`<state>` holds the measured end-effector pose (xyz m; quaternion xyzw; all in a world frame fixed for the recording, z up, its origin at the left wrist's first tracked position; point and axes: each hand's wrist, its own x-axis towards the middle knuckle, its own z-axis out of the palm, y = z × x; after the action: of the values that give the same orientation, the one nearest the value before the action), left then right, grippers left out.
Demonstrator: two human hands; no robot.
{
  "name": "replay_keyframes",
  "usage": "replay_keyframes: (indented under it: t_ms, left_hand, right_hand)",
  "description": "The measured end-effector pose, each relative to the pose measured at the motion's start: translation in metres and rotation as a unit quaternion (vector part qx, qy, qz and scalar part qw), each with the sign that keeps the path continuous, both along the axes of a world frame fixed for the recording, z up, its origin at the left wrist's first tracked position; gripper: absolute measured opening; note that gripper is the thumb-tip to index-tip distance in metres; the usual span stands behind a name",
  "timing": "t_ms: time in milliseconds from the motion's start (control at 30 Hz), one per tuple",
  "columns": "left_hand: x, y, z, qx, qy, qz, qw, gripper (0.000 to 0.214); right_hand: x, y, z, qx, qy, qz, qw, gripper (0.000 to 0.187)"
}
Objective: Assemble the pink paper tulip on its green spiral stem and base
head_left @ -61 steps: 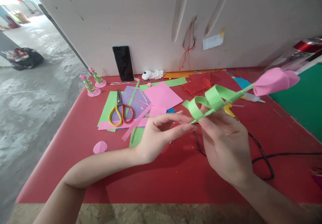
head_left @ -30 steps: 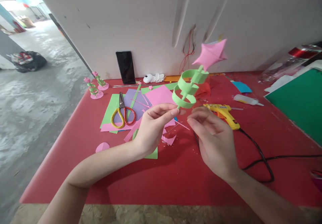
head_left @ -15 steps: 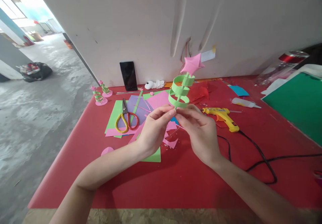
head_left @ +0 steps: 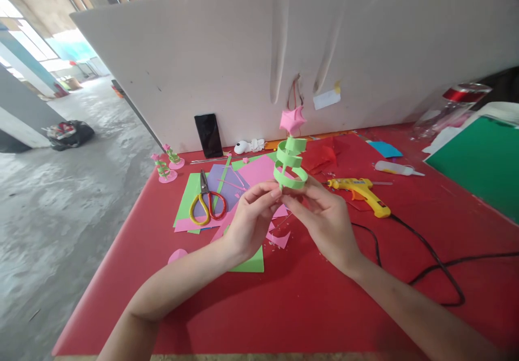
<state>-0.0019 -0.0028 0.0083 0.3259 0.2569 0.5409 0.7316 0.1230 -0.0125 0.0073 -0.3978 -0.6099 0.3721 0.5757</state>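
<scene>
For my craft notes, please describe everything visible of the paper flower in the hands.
The flower looks like paper: a pink star-like head tops a green stem, with a green strip looping around it. It is nearly upright above the red table. The left hand pinches its lower end; whether the right hand touches it is unclear.

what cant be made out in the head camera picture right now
All in the head view:
- Bottom tip of the paper flower: hidden by the left hand's fingertips.
- Right hand: some fingertips are behind the flower, so its grip is unclear.
- Pink disc: lower part behind the left forearm.
- White label: any writing is too small.
- Green sheet: cut off by the right edge.
</scene>
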Motion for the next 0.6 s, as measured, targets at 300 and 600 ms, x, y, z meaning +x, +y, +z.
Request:
replay_keyframes:
  t_ms: [300, 600]
  left_hand:
    - [-0.001, 0.003, 0.002, 0.007, 0.012, 0.000, 1.000, 0.022]
    - [-0.001, 0.002, 0.004, 0.011, 0.048, 0.024, 0.999, 0.023]
  right_hand:
    - [0.002, 0.000, 0.003, -0.006, 0.005, 0.012, 1.000, 0.006]
    - [0.005, 0.002, 0.011, -0.005, -0.013, 0.019, 1.000, 0.008]
